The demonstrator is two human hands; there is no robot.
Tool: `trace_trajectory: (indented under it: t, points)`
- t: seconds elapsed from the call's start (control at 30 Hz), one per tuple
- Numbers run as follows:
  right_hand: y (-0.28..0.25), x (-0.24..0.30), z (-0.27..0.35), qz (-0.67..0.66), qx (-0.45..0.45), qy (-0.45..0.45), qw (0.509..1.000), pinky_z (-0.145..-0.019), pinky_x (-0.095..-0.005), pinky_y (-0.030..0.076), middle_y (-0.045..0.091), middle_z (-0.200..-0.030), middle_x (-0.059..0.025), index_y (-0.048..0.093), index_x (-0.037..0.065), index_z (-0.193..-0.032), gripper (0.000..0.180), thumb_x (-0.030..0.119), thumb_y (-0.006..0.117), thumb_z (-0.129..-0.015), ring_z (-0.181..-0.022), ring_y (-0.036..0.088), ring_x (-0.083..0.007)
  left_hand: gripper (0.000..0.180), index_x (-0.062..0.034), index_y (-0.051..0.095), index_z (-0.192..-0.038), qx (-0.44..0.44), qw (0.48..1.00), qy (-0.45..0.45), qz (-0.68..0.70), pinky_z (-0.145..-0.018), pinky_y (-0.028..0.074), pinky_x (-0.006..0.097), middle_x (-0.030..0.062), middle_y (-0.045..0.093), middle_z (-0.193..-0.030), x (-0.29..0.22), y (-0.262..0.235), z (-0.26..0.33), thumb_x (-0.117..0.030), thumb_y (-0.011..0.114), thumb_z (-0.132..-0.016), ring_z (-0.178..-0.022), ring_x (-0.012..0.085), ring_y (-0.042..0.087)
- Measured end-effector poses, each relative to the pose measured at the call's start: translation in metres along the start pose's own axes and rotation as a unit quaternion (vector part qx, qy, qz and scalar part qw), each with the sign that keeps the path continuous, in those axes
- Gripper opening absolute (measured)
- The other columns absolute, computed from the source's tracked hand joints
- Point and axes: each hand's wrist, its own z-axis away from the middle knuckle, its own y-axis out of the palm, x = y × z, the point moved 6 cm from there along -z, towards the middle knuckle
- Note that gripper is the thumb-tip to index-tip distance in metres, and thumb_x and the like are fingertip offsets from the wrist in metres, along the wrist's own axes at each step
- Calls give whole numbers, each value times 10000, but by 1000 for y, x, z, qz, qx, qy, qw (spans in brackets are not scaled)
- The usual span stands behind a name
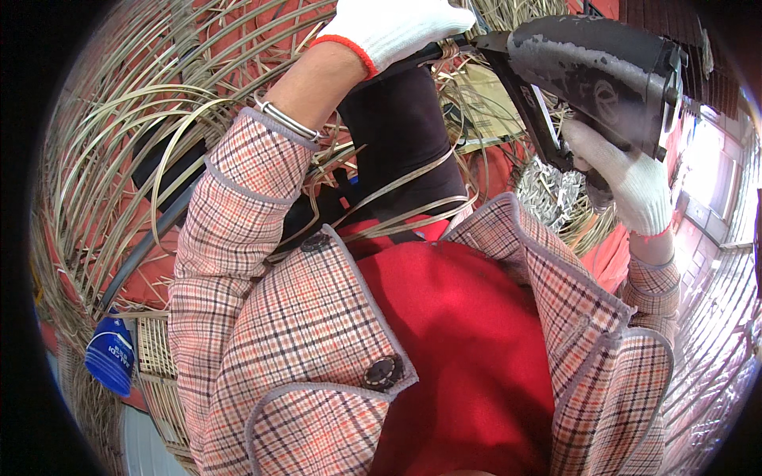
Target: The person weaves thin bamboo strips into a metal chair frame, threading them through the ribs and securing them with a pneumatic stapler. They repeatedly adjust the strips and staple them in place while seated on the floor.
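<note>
My right hand (pixel 627 178), in a white knit glove, is closed round the handle of a worn black staple gun (pixel 595 75). The gun's narrow nose points left and meets a dark rod (pixel 409 59) bound with pale wicker strips (pixel 449 52). At the top edge my left hand (pixel 393 28), in a white glove with an orange cuff, lies over that rod and appears to grip it. Its thumb stretches right, close to the gun's nose; the other fingers are partly cut off by the picture's edge.
Long curved wicker strips (pixel 103 151) fan out on the left over a red surface (pixel 155 274). A blue cup (pixel 111 357) stands at the lower left beside a woven panel (pixel 155 349). Crumpled silver foil (pixel 548 194) lies below the gun, near a yellowish sheet (pixel 484 107).
</note>
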Motion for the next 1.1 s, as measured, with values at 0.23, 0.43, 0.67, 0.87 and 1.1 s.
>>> trace_trajectory:
  t: [0.23,0.43,0.67,0.87,1.1]
  points:
    - [-2,0,-8,22,-36,-1,999,-472,-236,403,636,-711,-1,698,22,-1022,274,214,798,-855,-573,550,-59,285,-46,722,-748,13,1000,-11,-1,-694,526,439,170,677,-726,-3,6,0,-324,667,-787,-725,345,674]
    - [-11,20,-15,145,2,19,989,-391,-239,355,611,-665,-1,685,29,-996,251,213,780,-854,-500,520,-51,301,-27,721,-776,10,996,-45,-75,-716,534,479,208,678,-764,-5,4,-3,-322,659,-793,-759,391,675]
    - [-9,45,-23,217,5,-47,975,-490,-242,437,608,-645,-2,669,-6,-1049,308,224,750,-860,-541,547,-59,304,-18,721,-808,-4,995,-65,-78,-737,539,495,224,684,-798,-7,3,-1,-318,677,-790,-796,403,679]
    - [-14,46,-27,246,35,-35,968,-502,-252,438,602,-620,-4,696,9,-927,248,245,748,-869,-536,557,-71,291,-27,725,-800,-27,994,-36,-98,-740,545,494,217,688,-795,-11,7,2,-315,684,-786,-796,400,685]
    - [-13,43,-38,316,66,-15,946,-493,-258,435,591,-610,-9,686,1,-983,266,237,740,-873,-516,546,-73,284,-33,731,-779,-31,993,-8,-110,-723,550,493,223,678,-767,-6,15,-2,-308,663,-795,-772,407,685]
